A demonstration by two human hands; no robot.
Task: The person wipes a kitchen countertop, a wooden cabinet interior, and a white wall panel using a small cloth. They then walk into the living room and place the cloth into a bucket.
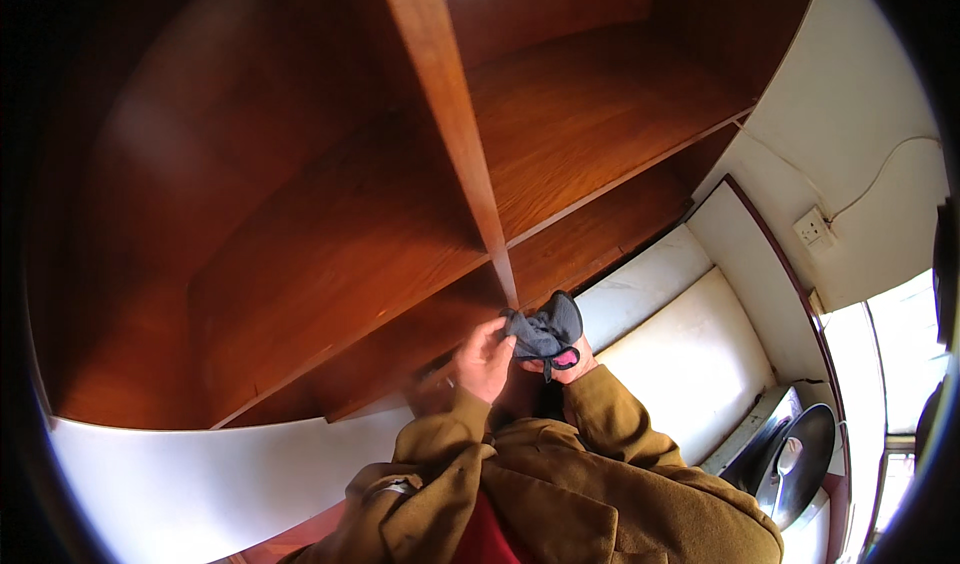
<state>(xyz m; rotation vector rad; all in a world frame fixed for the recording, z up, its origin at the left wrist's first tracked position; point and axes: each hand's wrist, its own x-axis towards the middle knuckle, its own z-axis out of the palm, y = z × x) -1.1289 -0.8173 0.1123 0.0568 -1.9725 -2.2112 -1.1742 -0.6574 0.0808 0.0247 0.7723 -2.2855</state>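
Observation:
A dark grey cloth item (536, 337) with black edging is bunched up between my two hands, in front of the lower edge of the wooden shelving. Part of it shows pink inside a small black-rimmed loop. With thumb and fingers, my left hand (482, 361) pinches its left edge. My right hand (577, 363) supports it from behind and below, mostly hidden by the cloth. Whether any right fingers are inside the cloth cannot be seen. Both forearms are in brown sleeves (619, 418).
Brown wooden shelving (352, 264) with an upright divider (450, 99) fills the view ahead. To the right are a pale panel-like surface (675, 339), a wall socket (814, 230) with a cord, and a dark wok (806, 466) holding a metal ladle (784, 466). Bright windows stand at far right.

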